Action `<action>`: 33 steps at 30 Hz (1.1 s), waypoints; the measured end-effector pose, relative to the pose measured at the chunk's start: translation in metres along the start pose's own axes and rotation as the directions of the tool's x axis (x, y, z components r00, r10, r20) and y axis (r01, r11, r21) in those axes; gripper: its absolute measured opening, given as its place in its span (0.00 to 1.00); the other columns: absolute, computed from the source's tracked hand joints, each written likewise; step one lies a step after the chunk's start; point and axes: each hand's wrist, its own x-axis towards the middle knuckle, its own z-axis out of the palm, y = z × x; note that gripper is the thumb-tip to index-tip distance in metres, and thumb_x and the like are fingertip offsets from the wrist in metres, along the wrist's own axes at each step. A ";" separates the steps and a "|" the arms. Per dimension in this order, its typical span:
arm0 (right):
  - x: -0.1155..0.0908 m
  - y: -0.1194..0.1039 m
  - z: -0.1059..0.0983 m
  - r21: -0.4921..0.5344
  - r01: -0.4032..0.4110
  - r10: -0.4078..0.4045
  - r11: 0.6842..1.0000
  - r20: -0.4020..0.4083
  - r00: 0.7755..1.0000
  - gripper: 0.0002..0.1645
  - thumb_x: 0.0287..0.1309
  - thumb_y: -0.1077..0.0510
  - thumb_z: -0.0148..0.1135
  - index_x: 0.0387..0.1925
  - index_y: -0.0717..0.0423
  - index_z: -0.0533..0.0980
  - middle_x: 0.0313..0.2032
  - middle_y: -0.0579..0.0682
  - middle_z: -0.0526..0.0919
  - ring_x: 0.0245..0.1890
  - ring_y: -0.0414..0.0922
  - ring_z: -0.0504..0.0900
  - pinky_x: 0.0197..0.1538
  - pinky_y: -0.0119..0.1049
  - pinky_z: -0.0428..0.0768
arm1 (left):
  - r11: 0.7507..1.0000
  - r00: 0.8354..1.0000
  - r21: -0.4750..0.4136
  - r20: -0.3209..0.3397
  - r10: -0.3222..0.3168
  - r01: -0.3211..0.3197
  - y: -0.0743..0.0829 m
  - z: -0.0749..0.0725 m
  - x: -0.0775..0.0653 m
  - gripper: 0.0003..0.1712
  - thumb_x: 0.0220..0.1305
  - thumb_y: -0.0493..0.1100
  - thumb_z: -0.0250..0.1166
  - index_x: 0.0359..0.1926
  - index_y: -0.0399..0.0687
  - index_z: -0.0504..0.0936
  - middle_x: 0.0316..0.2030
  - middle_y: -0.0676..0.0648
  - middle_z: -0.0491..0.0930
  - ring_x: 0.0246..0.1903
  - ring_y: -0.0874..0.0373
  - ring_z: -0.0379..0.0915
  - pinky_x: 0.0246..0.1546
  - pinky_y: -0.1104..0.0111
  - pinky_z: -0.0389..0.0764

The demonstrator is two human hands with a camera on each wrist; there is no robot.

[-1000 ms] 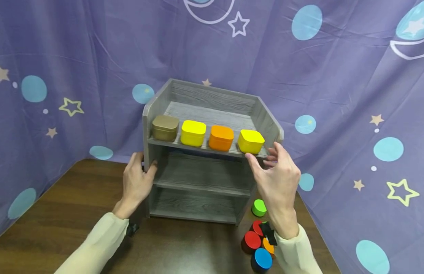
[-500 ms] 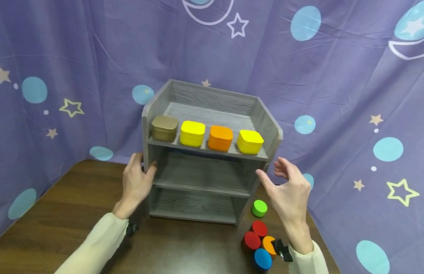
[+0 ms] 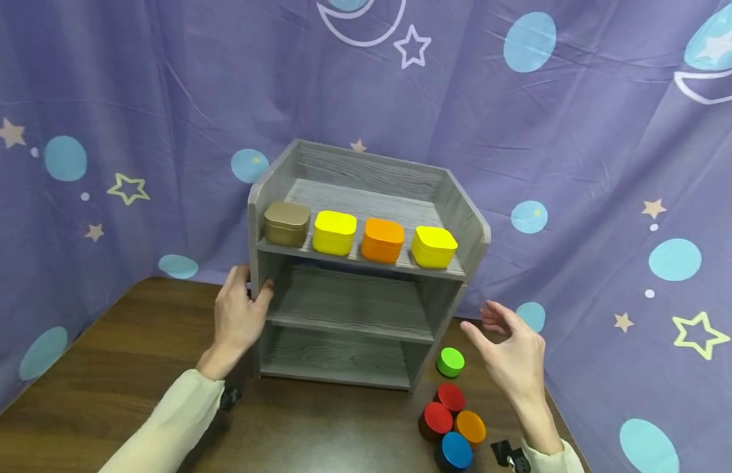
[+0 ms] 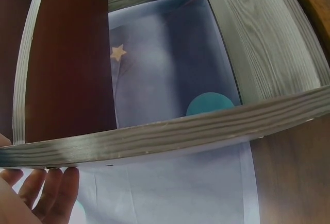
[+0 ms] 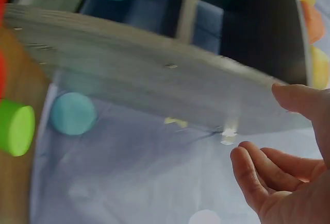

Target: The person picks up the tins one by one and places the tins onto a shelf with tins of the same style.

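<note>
Shelf unit (image 3: 350, 302) partly hides left grip (image 3: 240, 312), clamped on its left panel (image 3: 253, 230). Right grip (image 3: 515, 358), fingers apart, has moved right and nearer.

Creased purple-blue fabric (image 3: 224, 85) hangs behind the table (image 3: 135, 348), along its back edge and beyond its left and right edges, turning near the back left corner. The cloth carries turquoise ovals (image 3: 675, 259), small tan stars (image 3: 654, 209), yellow outlined stars (image 3: 700, 336) and white crescents (image 3: 364, 44). The tabletop is dark brown wood grain, light laying a soft sheen (image 3: 318, 427) towards the front
</note>
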 end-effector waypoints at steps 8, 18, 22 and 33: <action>-0.013 0.031 -0.006 -0.026 -0.124 0.126 0.992 0.105 0.986 0.32 0.52 0.57 0.86 0.59 0.60 0.86 0.46 0.57 0.95 0.40 0.47 0.95 0.44 0.12 0.76 | 1.000 1.000 0.001 -0.012 0.001 -0.001 0.000 0.002 0.001 0.15 0.67 0.39 0.67 0.49 0.31 0.80 0.40 0.32 0.80 0.39 0.29 0.79 0.41 0.39 0.75; -0.029 0.075 0.001 -0.071 -0.189 0.201 0.980 0.258 0.945 0.31 0.58 0.53 0.84 0.61 0.59 0.85 0.49 0.59 0.94 0.40 0.41 0.94 0.44 0.20 0.82 | 1.000 1.000 -0.003 -0.011 0.000 0.000 0.002 0.000 0.000 0.15 0.67 0.39 0.67 0.50 0.32 0.81 0.41 0.32 0.81 0.41 0.28 0.80 0.42 0.38 0.75; -0.034 0.095 0.011 -0.069 -0.261 0.269 0.963 0.309 0.912 0.31 0.58 0.54 0.83 0.62 0.59 0.85 0.50 0.59 0.94 0.40 0.37 0.93 0.44 0.22 0.83 | 1.000 1.000 -0.005 -0.008 -0.004 0.004 0.001 0.000 0.001 0.15 0.68 0.39 0.67 0.50 0.32 0.81 0.42 0.33 0.82 0.41 0.28 0.80 0.42 0.38 0.75; -0.042 0.138 0.029 -0.033 -0.404 0.383 0.914 0.399 0.833 0.34 0.59 0.57 0.82 0.65 0.64 0.82 0.57 0.63 0.91 0.43 0.31 0.88 0.47 0.20 0.83 | 1.000 1.000 0.005 -0.012 0.009 -0.009 -0.002 0.002 0.000 0.15 0.67 0.38 0.68 0.49 0.30 0.80 0.42 0.32 0.81 0.39 0.29 0.80 0.40 0.39 0.75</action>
